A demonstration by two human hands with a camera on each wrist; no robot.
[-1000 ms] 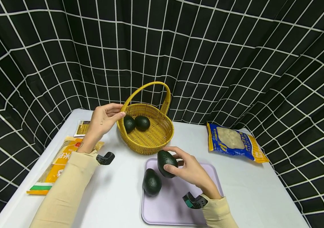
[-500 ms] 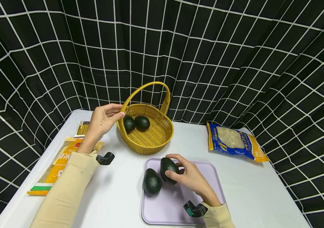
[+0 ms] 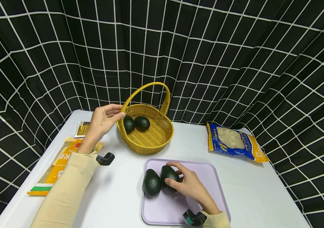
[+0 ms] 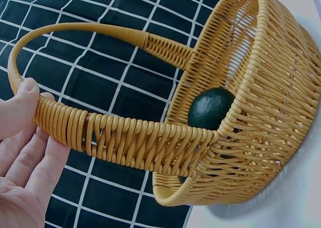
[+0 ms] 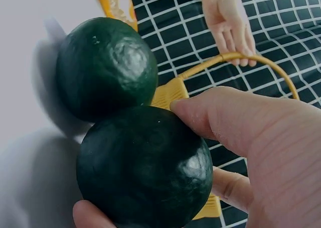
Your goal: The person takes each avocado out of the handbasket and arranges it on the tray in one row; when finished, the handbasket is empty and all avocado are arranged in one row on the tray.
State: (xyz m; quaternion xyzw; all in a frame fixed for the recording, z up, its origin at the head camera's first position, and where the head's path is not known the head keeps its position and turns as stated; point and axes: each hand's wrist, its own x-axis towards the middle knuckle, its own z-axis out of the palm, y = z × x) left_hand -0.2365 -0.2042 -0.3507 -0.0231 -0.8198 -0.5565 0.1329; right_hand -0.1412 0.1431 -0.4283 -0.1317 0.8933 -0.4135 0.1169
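My left hand [image 3: 103, 119] pinches the handle of a yellow wicker basket [image 3: 147, 148] between thumb and fingers, as the left wrist view [image 4: 30, 162] confirms. Inside the basket, on its left side, lie two dark green avocados, one of them [image 3: 142, 123] nearer the middle. My right hand [image 3: 189, 183] grips another avocado [image 3: 169, 176] by its sides, low over a lilac tray [image 3: 162, 212]. Right beside it on the tray sits a further avocado [image 3: 152, 183]; in the right wrist view the two look to be touching. Whether the gripped one rests on the tray I cannot tell.
An orange food packet [image 3: 59, 161] lies under the left forearm, with a small packet [image 3: 82, 129] behind it. A blue and yellow bag [image 3: 231, 141] lies at the right on the white table [image 3: 116, 196]. A black gridded cloth [image 3: 207, 63] hangs behind.
My right hand has brought its avocado down and toward me, away from the basket, to beside the other avocado on the tray. The left hand and the basket have stayed put.
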